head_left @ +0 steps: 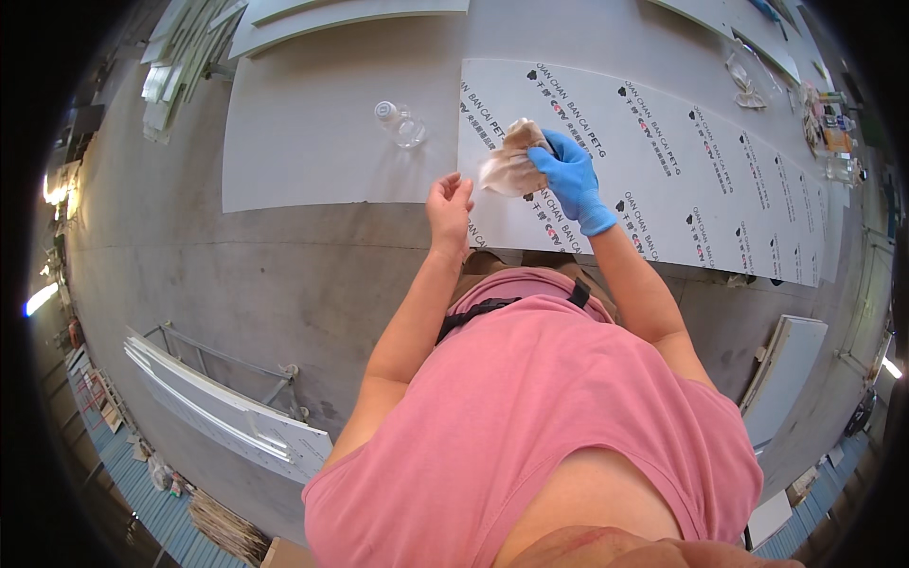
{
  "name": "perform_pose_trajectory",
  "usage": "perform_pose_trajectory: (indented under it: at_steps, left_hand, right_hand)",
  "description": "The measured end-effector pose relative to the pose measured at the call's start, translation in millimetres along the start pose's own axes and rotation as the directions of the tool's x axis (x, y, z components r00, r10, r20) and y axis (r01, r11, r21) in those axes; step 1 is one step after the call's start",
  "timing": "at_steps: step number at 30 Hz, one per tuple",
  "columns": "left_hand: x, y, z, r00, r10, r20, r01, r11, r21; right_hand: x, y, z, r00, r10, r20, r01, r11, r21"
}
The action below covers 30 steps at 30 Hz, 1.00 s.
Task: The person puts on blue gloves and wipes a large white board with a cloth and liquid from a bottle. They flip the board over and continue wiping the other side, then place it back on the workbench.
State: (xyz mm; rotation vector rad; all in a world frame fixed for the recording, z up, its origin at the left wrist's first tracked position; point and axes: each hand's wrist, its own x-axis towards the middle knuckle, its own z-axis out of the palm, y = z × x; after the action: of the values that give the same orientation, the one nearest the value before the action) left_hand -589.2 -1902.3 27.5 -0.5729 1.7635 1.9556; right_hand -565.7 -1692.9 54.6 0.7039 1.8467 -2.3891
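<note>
My right hand, in a blue glove, grips a crumpled off-white cloth above the near left part of a white printed panel. The cloth hangs out on the left side of the glove. My left hand is bare and raised by the panel's near left corner, its fingers loosely bent and nothing seen in them. A clear plastic bottle with a whitish top is on the plain pale panel, beyond my left hand and apart from it.
Long strips and boards are stacked at the far left. Bottles and small items crowd the far right end, near a clear plastic bag. A metal rack with panels stands behind me on the left, and upright panels on the right.
</note>
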Motion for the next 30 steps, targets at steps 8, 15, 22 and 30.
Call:
perform_pose_trajectory:
  at_steps: [8,15,22,30]
  left_hand:
    - [-8.8,-11.8,24.4,0.924,-0.127,0.361,0.277,0.872,-0.404]
    - [-6.0,-24.2,22.4,0.891,-0.071,0.449,0.317,0.805,-0.502]
    - [-18.1,-9.9,26.2,0.860,-0.090,0.502,0.359,0.806,-0.471]
    - [-21.5,14.2,20.3,0.785,-0.113,0.609,0.436,0.799,-0.414]
  right_hand:
    - [-30.9,10.6,39.7,1.000,-0.018,-0.001,0.018,0.999,-0.035]
    - [-28.1,21.2,27.5,0.999,0.034,0.000,-0.034,0.997,0.071]
    - [-23.8,15.7,17.0,1.000,0.012,-0.005,-0.012,0.999,0.033]
    - [-34.6,21.9,8.7,0.838,0.151,0.524,-0.489,0.631,0.602]
